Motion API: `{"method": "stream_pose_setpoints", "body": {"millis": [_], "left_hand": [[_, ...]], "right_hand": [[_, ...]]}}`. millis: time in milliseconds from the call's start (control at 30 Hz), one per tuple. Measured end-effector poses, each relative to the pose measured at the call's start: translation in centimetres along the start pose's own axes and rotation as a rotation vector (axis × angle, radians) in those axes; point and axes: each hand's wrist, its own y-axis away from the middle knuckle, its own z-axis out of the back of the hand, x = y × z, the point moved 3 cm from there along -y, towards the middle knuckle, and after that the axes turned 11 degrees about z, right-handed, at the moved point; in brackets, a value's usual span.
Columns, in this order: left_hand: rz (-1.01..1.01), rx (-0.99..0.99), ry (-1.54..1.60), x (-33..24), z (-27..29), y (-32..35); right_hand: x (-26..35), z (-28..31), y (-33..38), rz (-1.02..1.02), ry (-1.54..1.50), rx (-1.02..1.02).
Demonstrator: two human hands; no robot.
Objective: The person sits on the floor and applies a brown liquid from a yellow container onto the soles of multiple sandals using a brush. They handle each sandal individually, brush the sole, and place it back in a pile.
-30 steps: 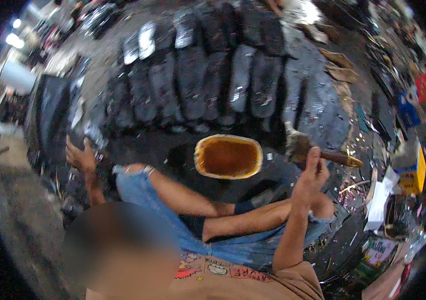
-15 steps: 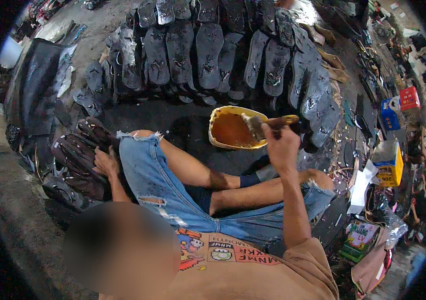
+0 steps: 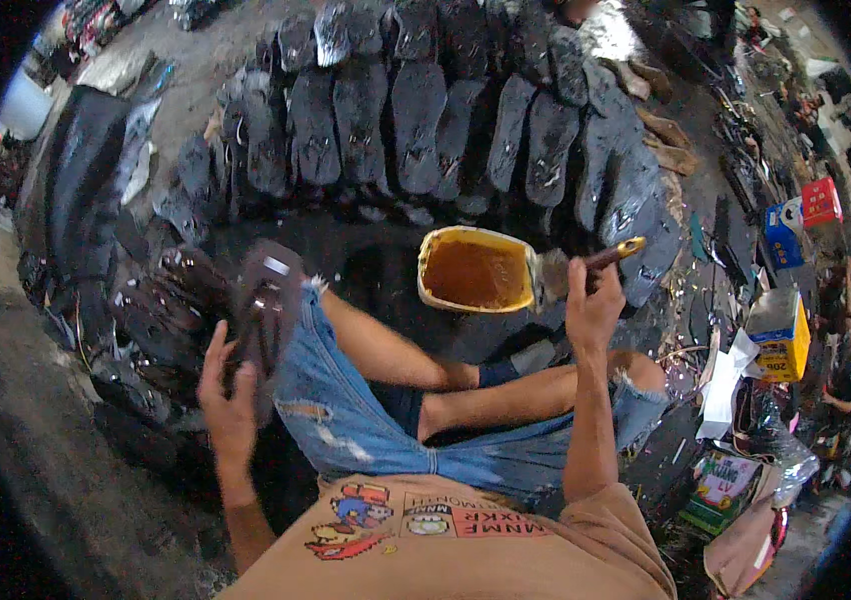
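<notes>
My left hand (image 3: 230, 405) holds a dark brown sandal (image 3: 271, 295) by its lower end, with the sole raised beside my left knee. A heap of similar brown sandals (image 3: 171, 300) lies just left of it. My right hand (image 3: 594, 310) grips the handle of a flat brush (image 3: 614, 257), whose bristles point left at the right rim of a yellowish tub (image 3: 529, 300). Amber-brown liquid (image 3: 476, 270) fills part of that tub. Whether the bristles touch the rim I cannot tell.
Rows of black sandal soles (image 3: 416, 130) curve around the far side. At the right stand a yellow-and-blue box (image 3: 781, 340), a blue box (image 3: 783, 235) and a green package (image 3: 721, 490) among scraps. A dark sheet (image 3: 86, 170) lies far left.
My left hand has lifted a sandal from the heap and brought it right, towards my knee. My right hand has drawn the brush from over the tub to its right rim.
</notes>
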Motion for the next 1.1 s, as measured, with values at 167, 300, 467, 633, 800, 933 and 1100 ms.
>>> {"method": "stream_pose_setpoints", "body": {"millis": [167, 300, 467, 633, 800, 933, 1100], "left_hand": [[-0.409, -0.115, -0.447, 1.9, -2.8, 0.6], [-0.51, -0.042, -0.631, -3.5, -3.4, 2.5], [-0.261, 0.16, -0.03, -4.4, -4.6, 1.4], [0.554, 0.888, 1.278, -7.2, -10.1, 3.1], [0.762, 0.952, 1.443, -8.2, -13.6, 4.7], [0.752, 1.079, 1.41, -5.5, -13.9, 5.7], [0.582, 1.118, 1.553, -7.8, -14.7, 4.7]], "right_hand": [[-1.7, -0.3, 2.4, -0.059, -0.068, 0.229], [-3.0, 0.8, 0.8, -0.125, 0.175, 0.177], [-2.5, 0.8, 1.7, -0.373, -0.65, 0.222], [4.3, 3.2, -3.2, -0.23, -1.107, -0.078], [13.3, -2.1, 0.7, 0.482, -0.566, 0.251], [15.2, -2.2, -2.8, 0.734, -0.385, -0.18], [13.0, -2.1, 7.7, 0.636, -0.468, 0.231]]}}
